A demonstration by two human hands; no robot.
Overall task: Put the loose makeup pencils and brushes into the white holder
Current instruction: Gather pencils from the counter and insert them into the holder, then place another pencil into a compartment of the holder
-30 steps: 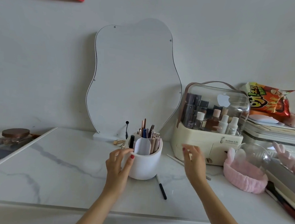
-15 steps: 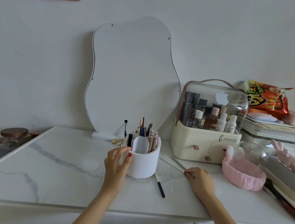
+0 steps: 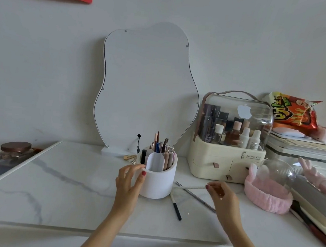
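Observation:
The white round holder (image 3: 157,184) stands mid-table with several pencils and brushes upright in it. My left hand (image 3: 128,183) grips its left side, thumb on the rim. My right hand (image 3: 220,193) pinches one end of a thin white pencil (image 3: 191,187), lifted just above the table and pointing left toward the holder. A thin grey pencil (image 3: 195,197) lies diagonally on the marble below it. A white pencil with a black cap (image 3: 175,206) lies just right of the holder's base.
A wavy mirror (image 3: 147,86) leans on the wall behind the holder. A cream cosmetics case (image 3: 227,162) stands at the right, a pink headband (image 3: 266,195) and a clear dome beside it. Brushes (image 3: 311,225) lie at the far right edge. Hair clips (image 3: 130,157) rest behind the holder.
My right hand came down to the table right of the holder, pinched the thin white pencil and raised it. My left hand stayed on the holder.

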